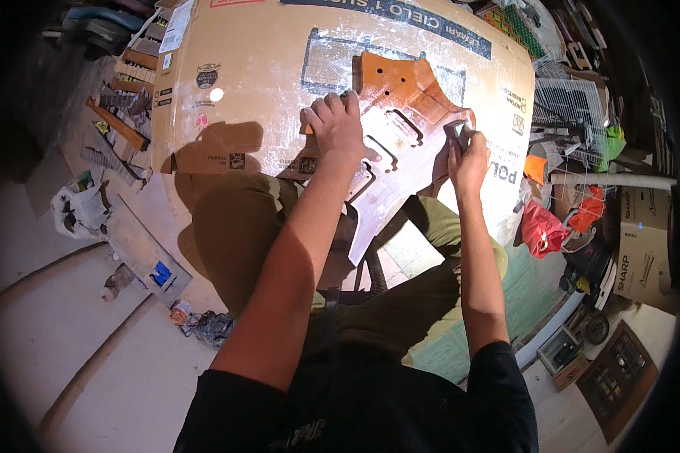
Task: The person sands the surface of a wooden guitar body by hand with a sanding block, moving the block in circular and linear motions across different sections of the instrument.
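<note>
Bracing the glossy orange-brown and pale wooden guitar body (415, 157) between the parted hands matters: left hand (338, 127) spread over its left side, right hand (470, 157) pinching a small dark-grey pad (456, 133) at the right horn (467, 115), probably best worked lightly along the curve.

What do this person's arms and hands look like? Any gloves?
No gloves: the left hand and right hand are bare, and no watch shows. The forearms are uncovered too, below the short sleeves of a black shirt with pale lettering.
</note>
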The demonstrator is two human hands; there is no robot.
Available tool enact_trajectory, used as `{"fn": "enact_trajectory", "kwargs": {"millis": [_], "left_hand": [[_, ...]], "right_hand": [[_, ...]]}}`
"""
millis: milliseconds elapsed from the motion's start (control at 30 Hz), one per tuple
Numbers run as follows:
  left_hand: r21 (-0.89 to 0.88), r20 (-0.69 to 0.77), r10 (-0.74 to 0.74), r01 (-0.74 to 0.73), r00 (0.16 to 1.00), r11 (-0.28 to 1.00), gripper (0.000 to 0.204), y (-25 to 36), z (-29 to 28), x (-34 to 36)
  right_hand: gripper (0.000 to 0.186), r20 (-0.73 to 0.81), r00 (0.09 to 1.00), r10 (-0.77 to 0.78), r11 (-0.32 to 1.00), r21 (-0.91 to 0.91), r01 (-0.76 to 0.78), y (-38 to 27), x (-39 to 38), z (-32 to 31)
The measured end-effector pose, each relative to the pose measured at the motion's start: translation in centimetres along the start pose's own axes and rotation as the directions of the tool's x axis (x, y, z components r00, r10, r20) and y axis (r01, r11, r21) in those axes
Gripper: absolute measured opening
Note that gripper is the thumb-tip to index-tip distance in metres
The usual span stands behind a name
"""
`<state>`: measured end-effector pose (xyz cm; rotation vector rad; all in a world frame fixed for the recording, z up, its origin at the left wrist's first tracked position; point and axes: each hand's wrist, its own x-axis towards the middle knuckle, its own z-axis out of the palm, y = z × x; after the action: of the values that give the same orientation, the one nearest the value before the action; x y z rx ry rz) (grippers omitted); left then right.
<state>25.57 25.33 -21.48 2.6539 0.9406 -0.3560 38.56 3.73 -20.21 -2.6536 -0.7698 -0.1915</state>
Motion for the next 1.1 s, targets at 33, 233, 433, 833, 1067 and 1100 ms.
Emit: {"fn": "enact_trajectory", "kwargs": {"millis": [33,233,433,833,1067,1100], "left_hand": [[-0.001,0.024,-0.006,0.006,1.000,1.000,0.137,0.2,0.0,0.1],[0.048,0.109,-0.054,0.049,0.993,0.998,0.135,0.1,-0.5,0.7],[-0.035,0.003,0.060,-0.060,0.998,0.998,0.130,-0.5,1.2,0.6],[0.082,0.150,-0.027,0.015,0.988,0.997,0.143,-0.2,1.1,1.6],[0.127,0.150,-0.088,0.069,0.985,0.989,0.146,-0.7,1.0,2.3],[0.112,0.124,-0.076,0.062,0.989,0.992,0.146,-0.6,1.2,2.3]], "right_hand": [[0.035,0.106,0.976,0.193,0.980,0.034,-0.197,1.2,-1.0,1.1],[0.025,0.270,0.940,-0.207,0.978,0.091,0.189,-5.1,-10.7,-0.2],[0.022,0.109,0.979,0.173,0.983,-0.081,-0.165,0.1,-1.4,-0.3],[0.010,-0.020,0.986,0.168,0.984,0.066,-0.166,-0.6,-2.1,-0.5],[0.033,0.277,0.919,-0.280,0.959,0.126,0.254,-5.7,-11.9,-0.8],[0.030,0.234,0.957,-0.171,0.985,0.040,0.166,-4.7,-10.2,0.0]]}}
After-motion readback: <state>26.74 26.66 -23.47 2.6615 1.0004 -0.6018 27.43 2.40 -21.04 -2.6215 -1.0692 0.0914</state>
